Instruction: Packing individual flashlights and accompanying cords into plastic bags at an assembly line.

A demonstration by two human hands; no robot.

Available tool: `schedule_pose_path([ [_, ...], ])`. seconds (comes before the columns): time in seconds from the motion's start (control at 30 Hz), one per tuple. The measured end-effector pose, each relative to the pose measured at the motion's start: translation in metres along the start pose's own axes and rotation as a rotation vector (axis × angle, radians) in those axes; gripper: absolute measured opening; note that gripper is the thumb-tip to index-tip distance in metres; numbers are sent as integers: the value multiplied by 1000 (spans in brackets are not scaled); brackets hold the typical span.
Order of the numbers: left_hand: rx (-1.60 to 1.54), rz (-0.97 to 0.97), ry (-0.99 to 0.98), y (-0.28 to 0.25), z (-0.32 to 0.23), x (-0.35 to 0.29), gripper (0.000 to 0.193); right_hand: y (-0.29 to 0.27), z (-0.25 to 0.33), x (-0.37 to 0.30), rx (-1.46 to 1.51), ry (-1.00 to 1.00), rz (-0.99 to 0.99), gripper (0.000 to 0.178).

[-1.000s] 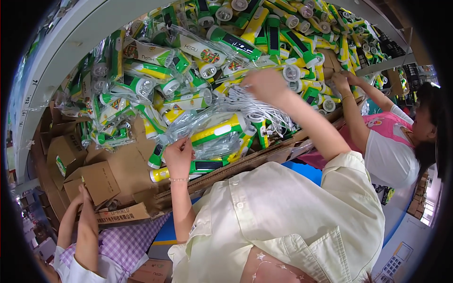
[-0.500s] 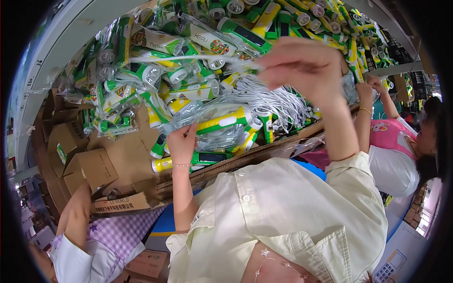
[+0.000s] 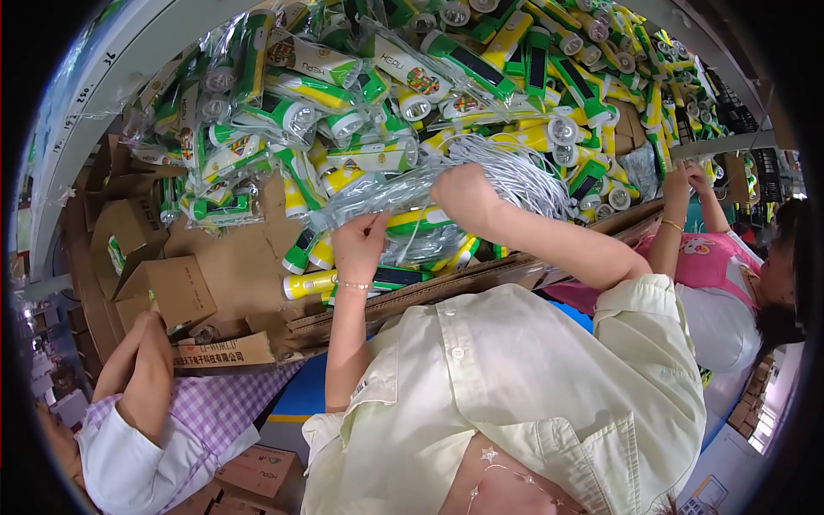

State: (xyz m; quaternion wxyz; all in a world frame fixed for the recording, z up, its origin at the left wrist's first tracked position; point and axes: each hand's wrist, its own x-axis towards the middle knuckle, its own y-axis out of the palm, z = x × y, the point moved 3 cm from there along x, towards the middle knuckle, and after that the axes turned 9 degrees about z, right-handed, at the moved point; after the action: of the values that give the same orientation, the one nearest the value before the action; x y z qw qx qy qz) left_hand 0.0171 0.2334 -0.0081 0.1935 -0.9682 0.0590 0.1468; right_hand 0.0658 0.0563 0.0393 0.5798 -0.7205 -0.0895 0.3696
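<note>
My left hand (image 3: 359,251) is closed, its fingertips pinched at the near end of a green-and-yellow flashlight (image 3: 421,221). That flashlight lies on a heap of clear plastic bags (image 3: 369,197). My right hand (image 3: 468,196) is closed just above the flashlight's other end. From under it a thin white cable (image 3: 414,233) runs down across the flashlight; the fingertips are partly hidden. A thick bundle of white cables (image 3: 528,176) sits just beyond my right hand. More flashlights, such as a yellow one (image 3: 309,284), lie beside my left wrist.
Bagged and loose flashlights (image 3: 463,64) pile up across the far side. Cardboard (image 3: 236,257) lines the work surface, with an opened carton (image 3: 167,296) at left. One co-worker's hands (image 3: 148,322) are at the left, another's (image 3: 682,180) at the right. A metal frame (image 3: 73,112) curves overhead.
My right hand has come down and left from its raised position, where it drew out a white strand, to the flashlight. My left hand keeps its pinch. The view has shifted slightly.
</note>
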Motion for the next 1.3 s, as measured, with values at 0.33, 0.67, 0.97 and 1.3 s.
schedule_pose_path([
  [0.33,-19,-31,-51,4,13,-1,24,13,9,16,128,-400,-125,16],
  [0.67,-61,-76,6,1,17,-2,23,13,17,25,163,-345,-216,9],
  [0.97,-209,34,-38,4,13,-8,14,19,41,38,90,-320,-97,10],
  [1.3,-298,-75,-48,-29,44,-7,14,-26,30,20,636,-335,-711,22],
])
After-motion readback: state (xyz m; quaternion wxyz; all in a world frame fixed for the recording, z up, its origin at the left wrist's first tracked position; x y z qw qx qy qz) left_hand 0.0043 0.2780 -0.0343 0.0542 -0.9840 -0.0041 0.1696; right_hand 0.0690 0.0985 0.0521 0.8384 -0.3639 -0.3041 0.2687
